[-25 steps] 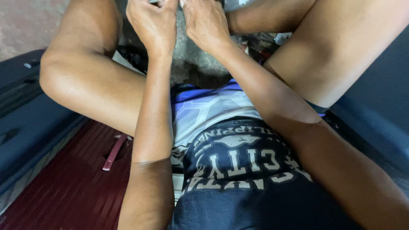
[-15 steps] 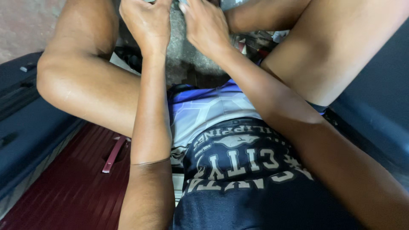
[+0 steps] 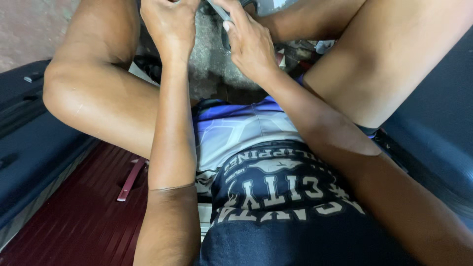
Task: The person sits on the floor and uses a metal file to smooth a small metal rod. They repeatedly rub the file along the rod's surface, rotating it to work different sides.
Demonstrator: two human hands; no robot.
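Dark blue hard-shell case (image 3: 433, 133): smooth moulded plastic, flanking the seated person on the right; a matching dark blue ribbed case (image 3: 24, 143) lies on the left, so the person sits hemmed between the two.
Maroon ribbed suitcase lid (image 3: 74, 221): grooved, glossy plastic under the left thigh, with a flat maroon pull tab (image 3: 130, 180) lying loose on it.
Legs: bare knees are spread wide and bent, which opens a work space over the ground between them.
Rough grey concrete floor (image 3: 212, 59): grainy and mottled, seen between the forearms.
Dark printed shirt (image 3: 276, 197): soft knit, bunched at the waist over blue and white shorts.
Right hand (image 3: 249, 42): fingers curled round a thin dark and silvery tool-like object (image 3: 220, 14), held up at the top edge of the view; its far end is cut off.
Left hand (image 3: 170, 24): closed into a fist close beside the right, thumb tucked; what it pinches is out of frame, so I cannot tell.
Small clutter (image 3: 290, 49): dark bits by the right knee, too blurred to name.
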